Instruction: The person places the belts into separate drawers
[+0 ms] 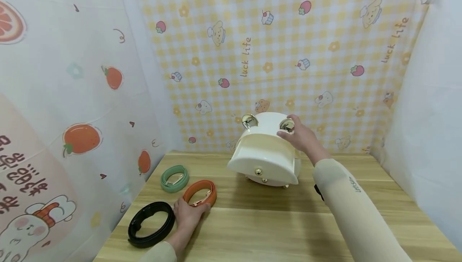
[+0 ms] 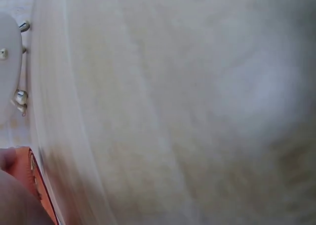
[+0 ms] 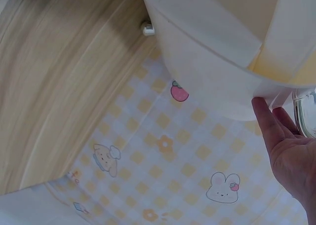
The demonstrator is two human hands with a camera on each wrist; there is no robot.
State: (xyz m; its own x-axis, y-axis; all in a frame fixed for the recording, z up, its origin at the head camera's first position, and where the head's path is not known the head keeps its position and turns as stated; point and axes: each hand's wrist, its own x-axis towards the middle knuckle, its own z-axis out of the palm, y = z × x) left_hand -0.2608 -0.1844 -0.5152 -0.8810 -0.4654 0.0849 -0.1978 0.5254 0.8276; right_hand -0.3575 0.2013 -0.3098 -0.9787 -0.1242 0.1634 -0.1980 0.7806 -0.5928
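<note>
My left hand (image 1: 190, 216) grips the near side of a coiled orange belt (image 1: 200, 188) on the table, fingers at its left and thumb at its right. In the left wrist view, part of that orange belt (image 2: 27, 173) shows beside my hand. A white box shaped like an alarm clock (image 1: 265, 154), with gold domes and small gold feet, stands farther back, its round-fronted drawer (image 1: 261, 164) pulled out. My right hand (image 1: 301, 136) holds the box's top right, thumb and fingers around the right gold dome (image 1: 287, 125). In the right wrist view, fingertips touch the white wall (image 3: 207, 81).
A coiled green belt (image 1: 175, 178) lies behind and left of the orange one. Left of my left hand lies a coiled black belt (image 1: 151, 224). Patterned cloth (image 1: 270, 53) hangs behind the wooden table (image 1: 260, 234), with more cloth at both sides.
</note>
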